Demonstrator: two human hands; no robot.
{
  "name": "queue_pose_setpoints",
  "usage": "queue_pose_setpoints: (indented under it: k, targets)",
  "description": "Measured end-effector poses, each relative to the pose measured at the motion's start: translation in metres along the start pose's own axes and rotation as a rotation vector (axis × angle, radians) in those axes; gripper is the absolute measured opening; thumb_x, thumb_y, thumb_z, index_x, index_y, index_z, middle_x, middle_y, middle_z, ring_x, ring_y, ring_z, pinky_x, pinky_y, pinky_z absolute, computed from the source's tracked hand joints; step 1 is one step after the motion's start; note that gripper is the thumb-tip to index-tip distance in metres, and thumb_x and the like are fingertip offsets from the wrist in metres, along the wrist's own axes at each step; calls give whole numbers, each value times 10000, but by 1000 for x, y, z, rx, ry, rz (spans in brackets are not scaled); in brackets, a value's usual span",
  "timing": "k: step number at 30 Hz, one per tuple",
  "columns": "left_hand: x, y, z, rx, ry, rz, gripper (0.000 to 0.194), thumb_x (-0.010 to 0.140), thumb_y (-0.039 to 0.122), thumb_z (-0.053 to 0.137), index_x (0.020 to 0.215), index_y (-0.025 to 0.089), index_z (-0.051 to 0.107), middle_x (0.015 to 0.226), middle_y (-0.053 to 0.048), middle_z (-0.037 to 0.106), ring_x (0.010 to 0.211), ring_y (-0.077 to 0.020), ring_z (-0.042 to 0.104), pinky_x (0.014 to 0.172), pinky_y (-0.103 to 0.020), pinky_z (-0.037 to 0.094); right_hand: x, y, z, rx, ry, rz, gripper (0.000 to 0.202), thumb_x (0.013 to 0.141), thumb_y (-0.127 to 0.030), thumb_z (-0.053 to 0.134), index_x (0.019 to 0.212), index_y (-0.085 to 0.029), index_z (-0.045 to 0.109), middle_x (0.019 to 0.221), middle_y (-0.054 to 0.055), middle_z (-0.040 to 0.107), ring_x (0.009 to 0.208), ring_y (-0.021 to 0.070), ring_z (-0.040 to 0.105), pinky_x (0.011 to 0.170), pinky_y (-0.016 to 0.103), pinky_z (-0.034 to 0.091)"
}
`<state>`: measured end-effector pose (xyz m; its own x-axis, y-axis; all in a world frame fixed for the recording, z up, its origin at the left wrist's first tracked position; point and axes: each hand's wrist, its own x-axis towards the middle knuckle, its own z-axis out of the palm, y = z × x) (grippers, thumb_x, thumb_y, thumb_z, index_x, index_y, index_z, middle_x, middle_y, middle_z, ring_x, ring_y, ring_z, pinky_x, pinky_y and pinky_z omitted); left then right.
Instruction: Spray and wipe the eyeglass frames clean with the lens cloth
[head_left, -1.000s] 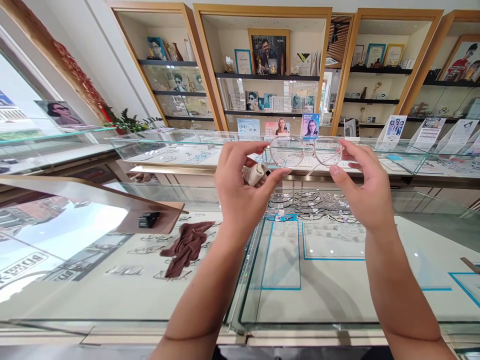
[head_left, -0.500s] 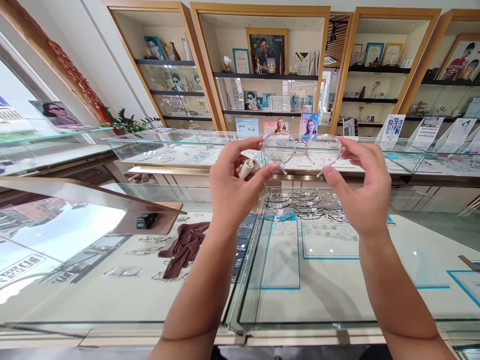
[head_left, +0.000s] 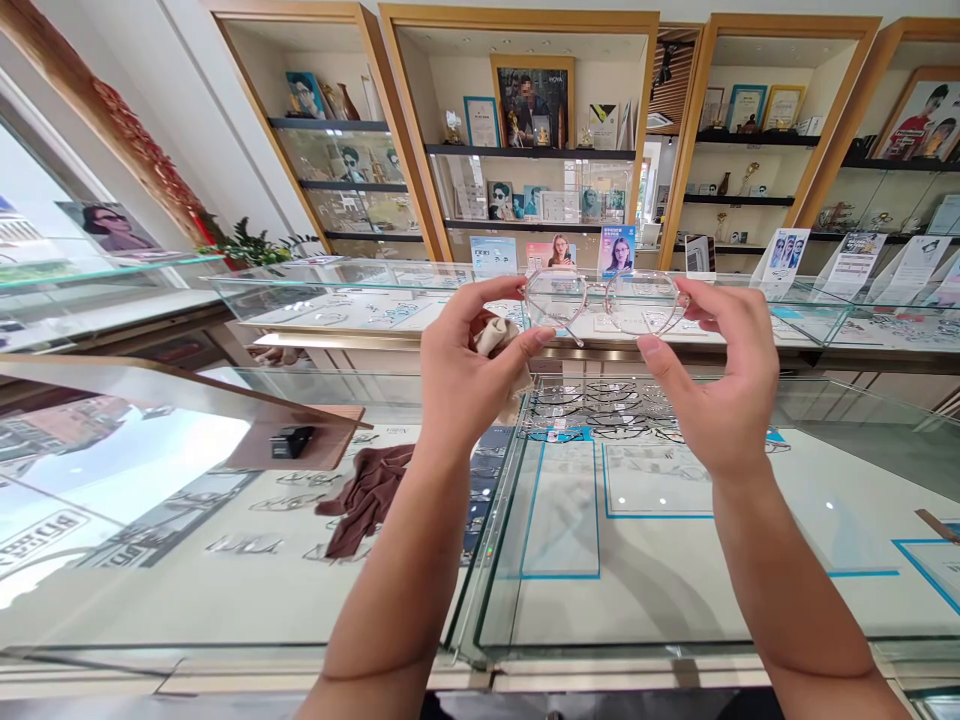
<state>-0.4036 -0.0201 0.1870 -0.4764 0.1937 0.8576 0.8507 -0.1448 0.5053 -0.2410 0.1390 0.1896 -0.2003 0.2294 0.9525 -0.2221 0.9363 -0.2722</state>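
Observation:
A pair of eyeglasses (head_left: 643, 303) with round clear lenses and a thin frame is raised in front of me, above the glass counter. My left hand (head_left: 466, 370) pinches its left end between thumb and index finger. A rolled beige cloth (head_left: 495, 337) is tucked in the palm of that same hand. At the right end, the fingers of my right hand (head_left: 731, 375) grip the frame near the hinge, while the thumb tip lies just below the right lens. The temples are foreshortened and partly hidden.
Below lies a glass display case (head_left: 637, 600) with rows of eyeglass frames (head_left: 607, 410) inside. A brown cloth (head_left: 367, 495) rests on the left counter, beside a tilted mirror (head_left: 150, 460). Another glass counter (head_left: 337, 310) runs across, with shelves (head_left: 532, 153) behind.
The eyeglasses have shifted slightly left and tilted a little. My right hand has moved slightly left with them, its thumb now apart from the right temple tip. My left hand is nearly still.

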Motion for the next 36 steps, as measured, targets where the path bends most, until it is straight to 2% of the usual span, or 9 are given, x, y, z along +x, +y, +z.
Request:
queue_pose_setpoints:
  k: [6,10,14,27,36]
  targets:
    - [0,-1,-1,26,-8,13,389,812,343,854,1177,272,739,1105,-42,752,632,-109,511,541,-277,429,0,2,0,-15,-7,-10,368,966,-459,679,1308,-326,687,1175,80,669,1147,312,646,1008,589,584]
    - [-2,3,0,59,14,60,378,825,360,858,1170,281,725,1091,-47,735,803,-167,617,597,-294,482,0,12,-1,19,-57,33,410,962,-489,692,1342,-337,669,1198,68,677,1119,281,661,993,547,594]
    - [-5,8,4,87,60,96,357,831,363,858,1145,278,711,1085,-52,706,937,-207,646,638,-312,517,1,22,-1,61,-112,103,433,969,-525,682,1371,-366,654,1226,53,686,1130,264,668,988,522,593]
    - [-10,17,7,133,100,159,353,827,309,865,1138,269,704,1051,-41,681,991,-221,639,792,-363,536,1,27,0,127,-155,175,454,973,-542,669,1381,-344,662,1274,58,707,1153,258,675,1010,519,584]
    - [-10,15,7,176,125,216,328,845,308,852,1140,286,712,1010,-27,693,915,-199,642,790,-366,533,3,24,-1,150,-180,216,422,971,-539,678,1336,-328,690,1241,54,715,1146,257,678,1021,503,573]
